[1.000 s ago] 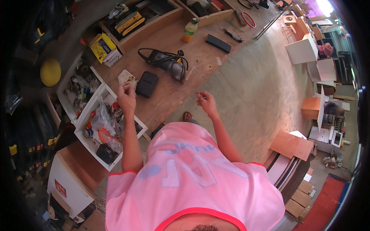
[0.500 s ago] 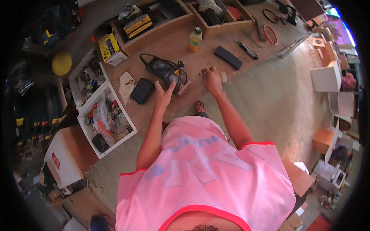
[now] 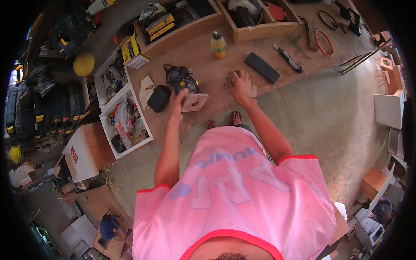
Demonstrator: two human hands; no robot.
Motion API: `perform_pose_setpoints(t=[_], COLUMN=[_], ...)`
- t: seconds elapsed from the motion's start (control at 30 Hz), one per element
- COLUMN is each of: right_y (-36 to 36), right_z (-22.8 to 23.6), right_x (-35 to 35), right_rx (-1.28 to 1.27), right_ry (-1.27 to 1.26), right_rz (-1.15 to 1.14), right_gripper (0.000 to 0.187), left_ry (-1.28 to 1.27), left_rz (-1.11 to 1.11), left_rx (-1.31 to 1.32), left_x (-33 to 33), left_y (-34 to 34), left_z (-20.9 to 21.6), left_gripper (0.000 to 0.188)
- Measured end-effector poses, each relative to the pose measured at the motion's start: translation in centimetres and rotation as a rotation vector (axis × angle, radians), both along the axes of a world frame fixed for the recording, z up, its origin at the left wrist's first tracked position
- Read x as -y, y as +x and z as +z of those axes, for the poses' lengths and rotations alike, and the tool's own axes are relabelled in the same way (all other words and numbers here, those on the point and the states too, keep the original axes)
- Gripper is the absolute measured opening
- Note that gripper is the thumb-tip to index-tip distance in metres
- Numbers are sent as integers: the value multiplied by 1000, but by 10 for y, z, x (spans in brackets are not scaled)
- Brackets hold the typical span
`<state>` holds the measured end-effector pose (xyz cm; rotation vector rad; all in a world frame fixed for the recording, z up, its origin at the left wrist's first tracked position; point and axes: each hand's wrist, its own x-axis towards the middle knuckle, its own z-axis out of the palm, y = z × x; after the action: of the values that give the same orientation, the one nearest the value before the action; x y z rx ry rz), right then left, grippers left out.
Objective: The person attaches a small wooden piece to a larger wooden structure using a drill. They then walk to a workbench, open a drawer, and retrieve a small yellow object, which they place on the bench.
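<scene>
A long wooden worktop runs from lower left to upper right across the view, with open wooden bins along its far edge and a concrete floor on the near side. A person in a pink shirt leans over it, both arms stretched forward.

The left hand grips a dark handheld sander that sits on the worktop near its middle, just right of a small black pouch. The fingers wrap the rear of the tool's body, closed around it. The sander lies tilted, its long axis running from the dark motor housing at upper left to the pale square base plate at lower right; the plate faces up and toward the person.

The right hand rests palm down on the worktop, well apart from the sander, fingers spread flat on the wood and holding nothing. Just beyond it lies a flat black block, its length pointing upper left to lower right. A yellow bottle stands upright farther back. White trays of small parts sit to the left.
</scene>
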<state>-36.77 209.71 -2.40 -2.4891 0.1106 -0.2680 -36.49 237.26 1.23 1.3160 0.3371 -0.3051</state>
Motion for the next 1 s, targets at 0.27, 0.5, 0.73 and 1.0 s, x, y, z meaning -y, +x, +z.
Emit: perform_pose_setpoints(t=[0.27, 0.5, 0.73, 1.0], right_y=[-41, -71, -109, -139], right_z=[52, 131, 191, 205], right_x=[-22, -63, -86, -85], right_rx=[25, -378, -133, 74], right_ry=[213, 1499, 1699, 1662], right_rz=[-96, 78, 115, 28], right_gripper=[30, 48, 53, 51], left_ry=[-588, -658, -699, -723], left_rz=[-134, -414, -682, -817], left_rx=[-103, 51, 139, 162], left_x=[-16, -5, -2, 7], left_y=[-51, -74, -88, -95], left_z=[41, 89, 104, 111], left_gripper=[52, 80, 99, 106])
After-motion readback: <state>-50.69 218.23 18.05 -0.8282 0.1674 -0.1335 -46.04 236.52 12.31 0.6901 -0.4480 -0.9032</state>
